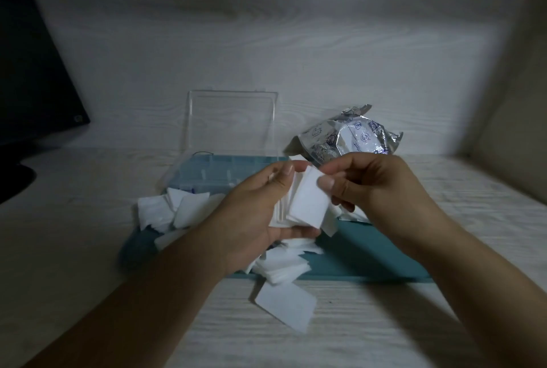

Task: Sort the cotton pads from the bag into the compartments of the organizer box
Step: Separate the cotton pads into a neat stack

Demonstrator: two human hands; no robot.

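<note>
My left hand point(254, 213) grips a stack of white square cotton pads point(307, 205) above the table. Thumb and fingers of my right hand point(364, 184) pinch the stack's top right edge. Behind the hands stands the blue organizer box point(207, 169) with its clear lid point(232, 122) propped up; its compartments are partly hidden by my left hand. Several loose pads point(174, 210) lie heaped in front of the box, and one pad point(284, 302) lies nearer to me. The crumpled silver bag point(349, 136) sits at the back right.
A teal mat point(370, 258) lies under the pads on the pale wood-grain table point(88, 249). A dark monitor with its base point(26, 86) stands at the far left. A pale wall closes the back and the right side.
</note>
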